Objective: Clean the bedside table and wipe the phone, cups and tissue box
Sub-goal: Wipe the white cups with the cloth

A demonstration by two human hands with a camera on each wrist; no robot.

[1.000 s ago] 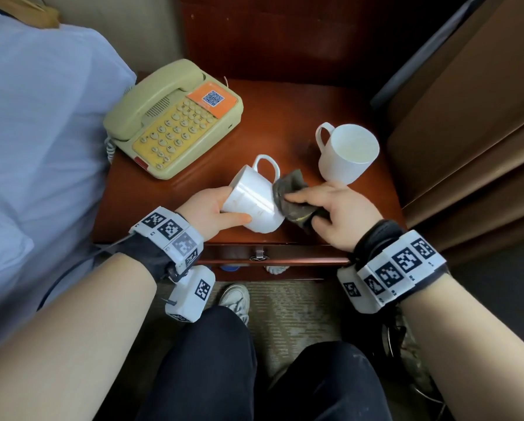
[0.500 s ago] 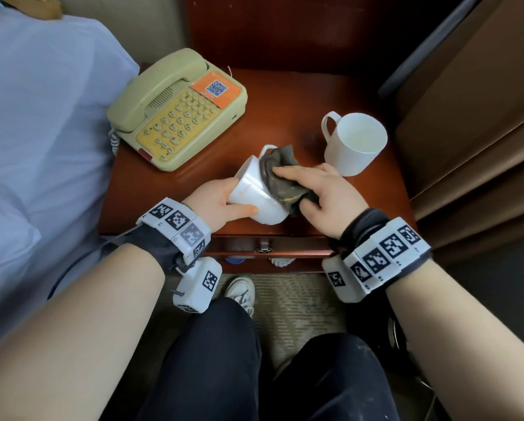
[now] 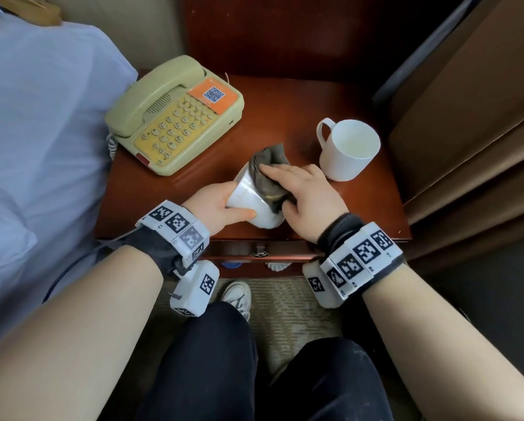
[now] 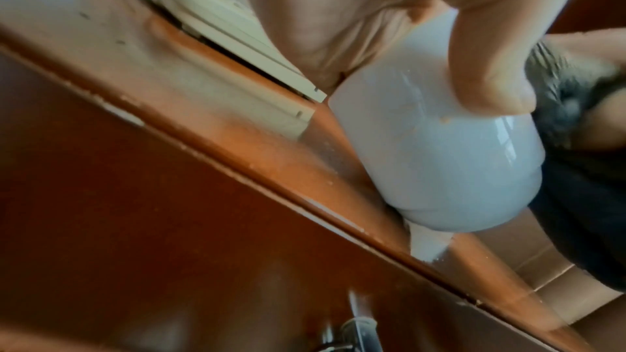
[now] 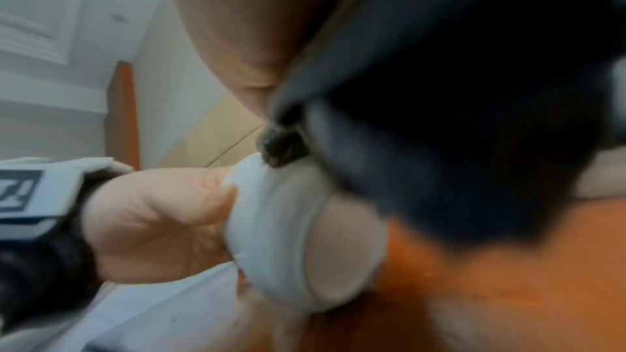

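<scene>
A glossy reddish-brown wooden bench [image 3: 300, 110] stands in a corner against a dark wood panel [image 3: 269, 31], a drawer [image 3: 254, 253] with a small metal pull in its front. To the left lies a bed in pale blue sheets [image 3: 41, 132]. To the right hang brown curtains [image 3: 482, 101]. Below, a striped beige carpet [image 3: 285, 305] covers the floor. Soft daylight falls throughout.

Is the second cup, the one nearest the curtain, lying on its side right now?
No. In the head view the second cup stands upright on the bedside table, mouth up, apart from both hands.
</scene>
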